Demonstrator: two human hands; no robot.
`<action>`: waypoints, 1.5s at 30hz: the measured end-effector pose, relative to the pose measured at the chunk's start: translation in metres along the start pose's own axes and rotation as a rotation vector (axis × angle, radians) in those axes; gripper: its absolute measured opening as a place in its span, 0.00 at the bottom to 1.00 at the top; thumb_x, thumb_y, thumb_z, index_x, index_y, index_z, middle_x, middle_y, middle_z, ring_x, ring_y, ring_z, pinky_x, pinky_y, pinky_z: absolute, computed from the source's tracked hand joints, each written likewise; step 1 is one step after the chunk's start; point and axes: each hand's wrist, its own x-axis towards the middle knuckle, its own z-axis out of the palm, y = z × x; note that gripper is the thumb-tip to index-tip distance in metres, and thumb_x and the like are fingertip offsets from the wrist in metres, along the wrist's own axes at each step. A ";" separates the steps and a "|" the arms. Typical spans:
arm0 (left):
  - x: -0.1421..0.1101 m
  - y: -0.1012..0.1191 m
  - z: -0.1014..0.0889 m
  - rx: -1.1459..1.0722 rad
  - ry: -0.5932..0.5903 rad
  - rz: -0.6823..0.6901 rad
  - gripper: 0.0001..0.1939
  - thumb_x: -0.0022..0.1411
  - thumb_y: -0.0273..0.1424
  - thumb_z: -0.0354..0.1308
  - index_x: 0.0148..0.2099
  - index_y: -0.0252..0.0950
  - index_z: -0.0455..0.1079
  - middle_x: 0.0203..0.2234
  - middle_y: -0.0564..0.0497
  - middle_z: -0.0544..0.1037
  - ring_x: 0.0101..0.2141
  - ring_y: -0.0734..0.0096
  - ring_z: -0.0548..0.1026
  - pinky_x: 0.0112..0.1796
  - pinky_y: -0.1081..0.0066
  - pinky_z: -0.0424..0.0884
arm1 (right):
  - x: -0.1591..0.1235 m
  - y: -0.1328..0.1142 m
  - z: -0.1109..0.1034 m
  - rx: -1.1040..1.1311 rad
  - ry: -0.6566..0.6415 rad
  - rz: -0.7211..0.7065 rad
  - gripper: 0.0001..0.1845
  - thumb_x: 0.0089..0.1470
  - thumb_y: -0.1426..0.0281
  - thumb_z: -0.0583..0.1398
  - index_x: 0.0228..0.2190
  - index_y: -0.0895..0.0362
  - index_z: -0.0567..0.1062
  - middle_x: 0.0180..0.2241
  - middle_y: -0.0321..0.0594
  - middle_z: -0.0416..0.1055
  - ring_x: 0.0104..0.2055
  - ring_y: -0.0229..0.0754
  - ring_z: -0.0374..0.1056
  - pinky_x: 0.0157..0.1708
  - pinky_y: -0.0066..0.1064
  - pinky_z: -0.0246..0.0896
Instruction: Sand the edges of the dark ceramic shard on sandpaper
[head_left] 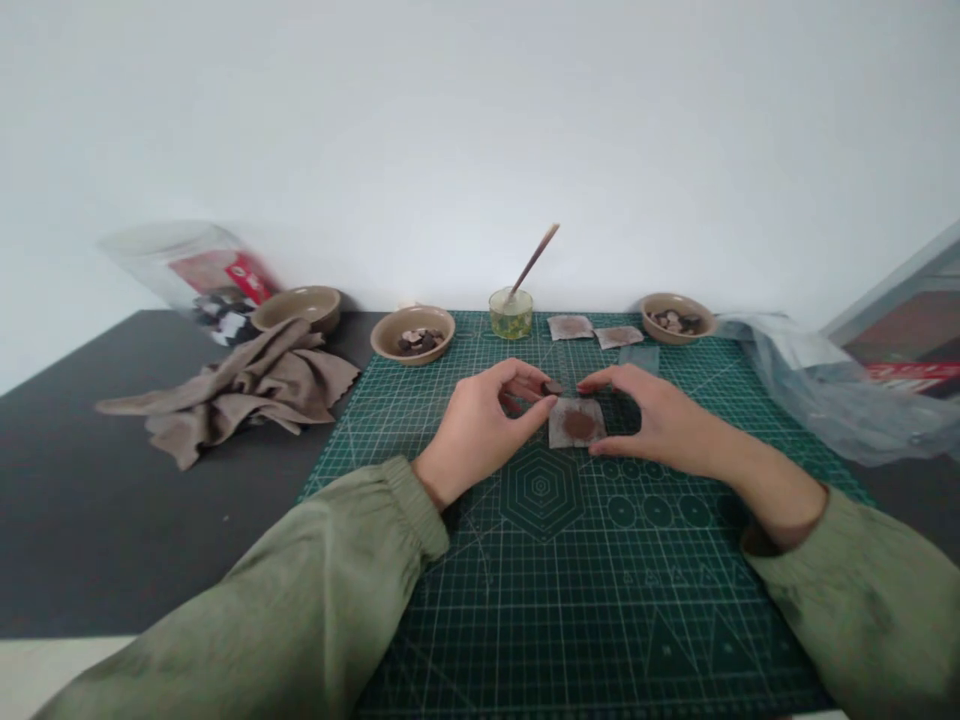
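Note:
My left hand pinches a small dark flat piece between thumb and fingertips. Just below that piece lies a square whitish packet with a round brown patch in its middle. At the packet's right side is my right hand, thumb and fingers spread apart with nothing between them. Its thumb tip is close to the packet's lower right corner; whether they touch I cannot tell. Two similar packets lie farther back, one flat and one slightly turned.
On the green cutting mat stand a left bowl and a right bowl, both holding small pieces, and a glass cup with a stick. A brown cloth, another bowl and plastic bags flank it.

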 end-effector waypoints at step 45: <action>0.006 -0.004 -0.002 0.046 0.160 0.155 0.08 0.71 0.33 0.69 0.51 0.41 0.81 0.40 0.50 0.87 0.38 0.67 0.84 0.36 0.67 0.78 | 0.052 0.017 -0.041 -0.705 0.285 0.179 0.18 0.69 0.68 0.58 0.53 0.54 0.83 0.50 0.51 0.86 0.52 0.60 0.79 0.54 0.50 0.69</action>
